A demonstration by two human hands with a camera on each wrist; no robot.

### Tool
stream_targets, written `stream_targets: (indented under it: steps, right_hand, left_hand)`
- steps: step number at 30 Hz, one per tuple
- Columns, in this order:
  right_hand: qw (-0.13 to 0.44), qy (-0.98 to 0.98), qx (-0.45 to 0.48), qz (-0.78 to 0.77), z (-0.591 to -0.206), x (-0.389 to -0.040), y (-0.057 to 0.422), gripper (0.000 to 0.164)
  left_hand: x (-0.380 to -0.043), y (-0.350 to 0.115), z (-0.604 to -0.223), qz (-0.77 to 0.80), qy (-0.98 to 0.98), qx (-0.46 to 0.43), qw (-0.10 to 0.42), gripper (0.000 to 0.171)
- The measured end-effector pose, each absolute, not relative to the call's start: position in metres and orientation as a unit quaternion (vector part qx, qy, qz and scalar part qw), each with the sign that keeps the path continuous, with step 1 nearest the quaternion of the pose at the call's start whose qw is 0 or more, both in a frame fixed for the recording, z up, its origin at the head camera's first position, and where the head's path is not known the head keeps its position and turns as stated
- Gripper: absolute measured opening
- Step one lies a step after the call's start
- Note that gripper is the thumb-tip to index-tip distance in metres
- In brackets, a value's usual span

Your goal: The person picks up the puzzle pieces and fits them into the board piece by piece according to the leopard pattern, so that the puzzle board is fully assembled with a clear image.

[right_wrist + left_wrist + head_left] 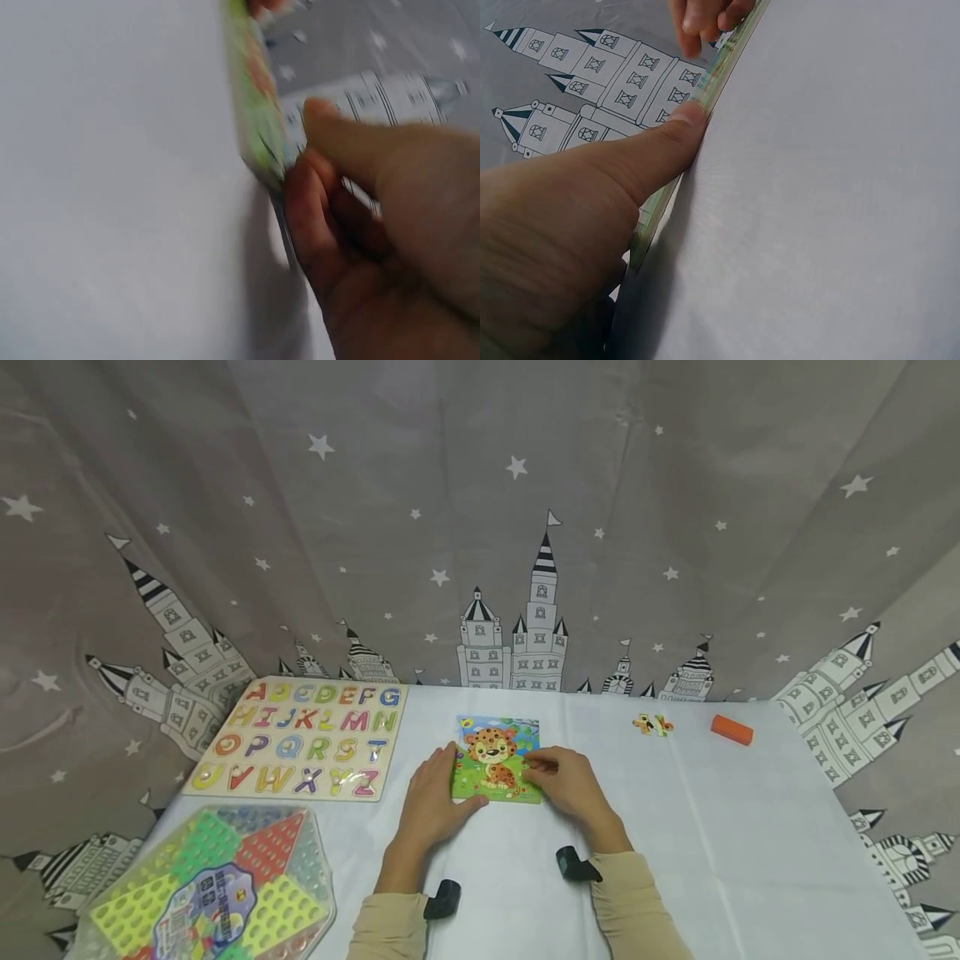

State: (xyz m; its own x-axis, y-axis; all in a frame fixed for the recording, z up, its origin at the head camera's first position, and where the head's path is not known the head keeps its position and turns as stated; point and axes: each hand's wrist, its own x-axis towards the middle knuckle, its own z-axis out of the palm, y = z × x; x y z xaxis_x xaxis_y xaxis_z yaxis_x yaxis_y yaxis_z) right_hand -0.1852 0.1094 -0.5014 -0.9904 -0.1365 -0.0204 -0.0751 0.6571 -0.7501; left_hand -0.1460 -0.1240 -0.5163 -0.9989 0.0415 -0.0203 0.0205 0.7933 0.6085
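1. A white table point(750, 827) stands before a grey castle-print curtain point(525, 527).
2. At frame centre lies the puzzle point(497, 758), a spotted cat on green grass.
3. My left hand point(433, 800) lies flat with straight fingers against its left edge, grasping nothing.
4. My right hand point(567, 783) curls its fingers on the right edge, pinching there.
5. The picture looks nearly whole; one loose piece point(652, 724) lies at upper right, well apart.
6. An alphabet board point(300, 739) lies at left.

Flat leopard puzzle board point(497, 760), table centre
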Motion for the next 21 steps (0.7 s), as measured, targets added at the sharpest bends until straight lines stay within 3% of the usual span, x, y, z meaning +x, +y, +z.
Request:
stream_targets:
  steps: [11,15,21]
  right_hand:
    - [-0.110,0.869,0.136,-0.463,-0.508,-0.209,0.190,0.049]
    - [-0.103,0.882,0.185,-0.421,-0.513,-0.214,0.222,0.065]
    - [-0.032,0.921,0.159,-0.354,-0.507,-0.231,0.252,0.082]
  left_hand:
    - [-0.145,-0.121,-0.523,0.326,0.945,0.009,0.016,0.103]
    - [-0.144,-0.121,-0.524,0.325,0.946,0.013,0.013,0.104]
    - [-0.145,-0.125,-0.518,0.322,0.946,0.019,0.002,0.103]
